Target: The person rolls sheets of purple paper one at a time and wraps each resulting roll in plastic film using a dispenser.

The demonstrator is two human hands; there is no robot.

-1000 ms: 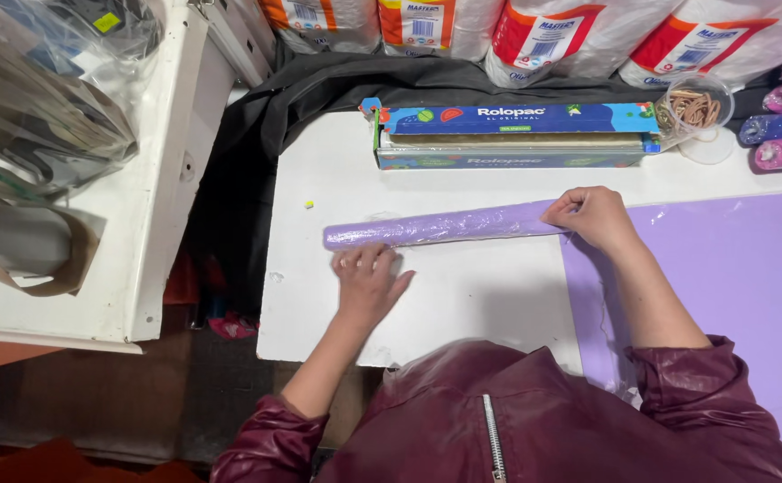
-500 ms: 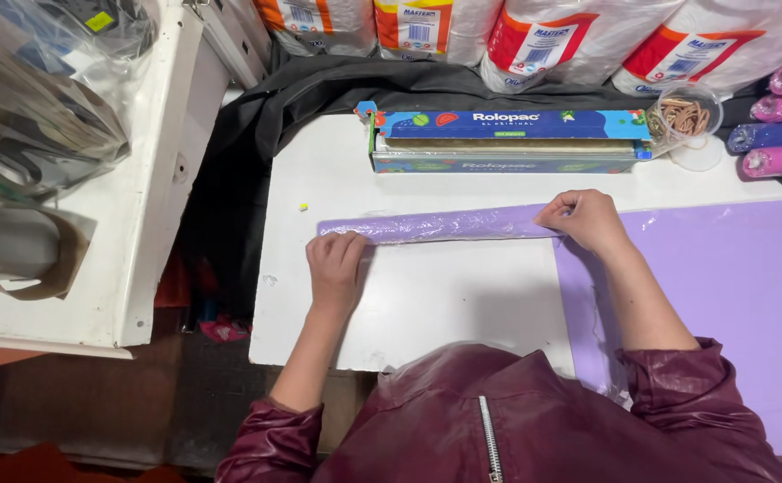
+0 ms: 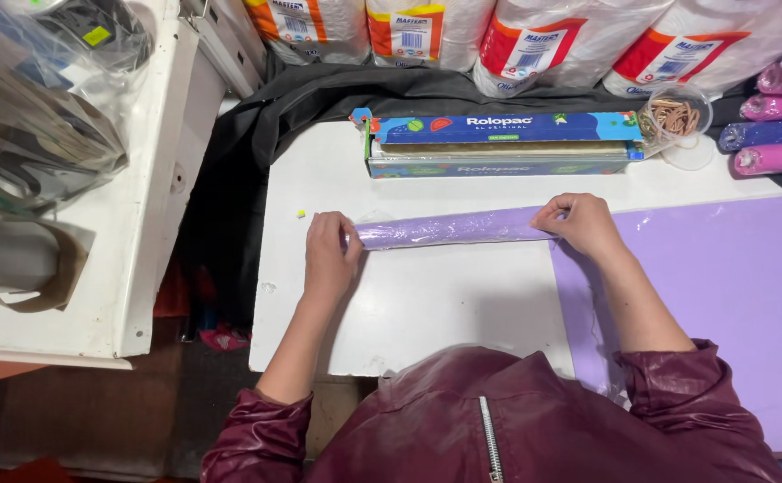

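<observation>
Both hands on a purple roll (image 3: 449, 228) — white table (image 3: 409, 304).
Left hand (image 3: 330, 255) and right hand (image 3: 581, 224) gripping opposite ends, fingers curled — box of wrap (image 3: 498, 143) behind.

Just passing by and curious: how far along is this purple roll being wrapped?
Done: the purple roll in shiny clear film is rolled tight, and finished pink and purple rolls are stacked at the back. In hand: the left hand and right hand grip its two ends. Left: the flat lilac sheet is not yet rolled.
</observation>
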